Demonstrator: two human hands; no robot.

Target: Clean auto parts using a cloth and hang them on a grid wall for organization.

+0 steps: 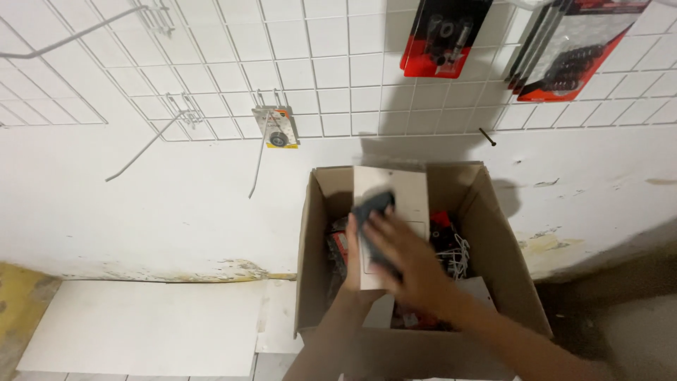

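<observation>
We had both hands inside the open cardboard box [493, 268] that stood on the floor against the white wall. Our left hand [352, 247] came up from below and gripped the lower left edge of a flat white board [402, 194], holding it upright in the box; most of that hand sat behind the board and the other arm, so we could only say the fingers were closed on the edge. Our right hand [405, 257] lay flat across the front of the board, fingers pressed onto a dark cloth [372, 208] that looked bunched against the white face.

As far as we could judge, the work was partway along. The board was raised out of the jumble but not lifted free of the box, and the cloth was against its surface. Red and black packets [444, 226] and a tangle of white ties [462, 254] remained in the box. On the wire grid [317, 70] above hung two red blister packs [441, 35] and one small carded item [275, 127], with several bare hooks beside them.

Much was hard to make out. The right hand was smeared by motion, so its finger spread was unclear. The bottom of the box was in shadow, and the packs at the top were cut off by the frame.
</observation>
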